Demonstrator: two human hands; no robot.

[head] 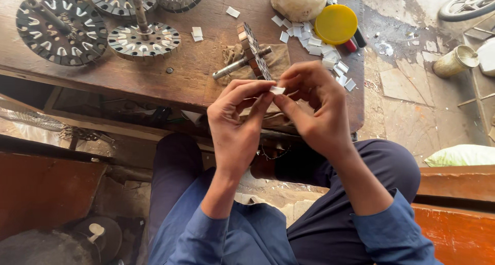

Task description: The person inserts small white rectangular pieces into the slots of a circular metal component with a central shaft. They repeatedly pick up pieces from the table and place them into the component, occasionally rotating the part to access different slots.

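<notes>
The wooden bench (196, 74) ran across in front of my knees, its near edge just past my hands. On its far left corner lay the largest things, slotted round steel cores (61, 27), one flat with a shaft standing up out of it (143, 38). Near the middle of the near edge a smaller core on a shaft (251, 53) stood on edge on a rag (278, 61), the shaft pointing left and towards me. Toward the far right corner sat a plastic jar (298, 1) with a yellow lid (336, 23) beside it, and a scatter of small white paper slips (319, 49) trailed from there along the right edge.

My left hand (234, 125) and right hand (314, 110) met just short of the near edge, over my lap. Between them I held one white slip (277, 90). Both grips were pressed together on it: left thumb and forefinger pinching its left end, right fingertips pinching its right end. Its long axis lay roughly left to right, level with the bench edge. The upright core stood straight ahead of the slip, just beyond my fingertips, about equally near to both hands; the left knuckles looked slightly closer to its shaft.
</notes>
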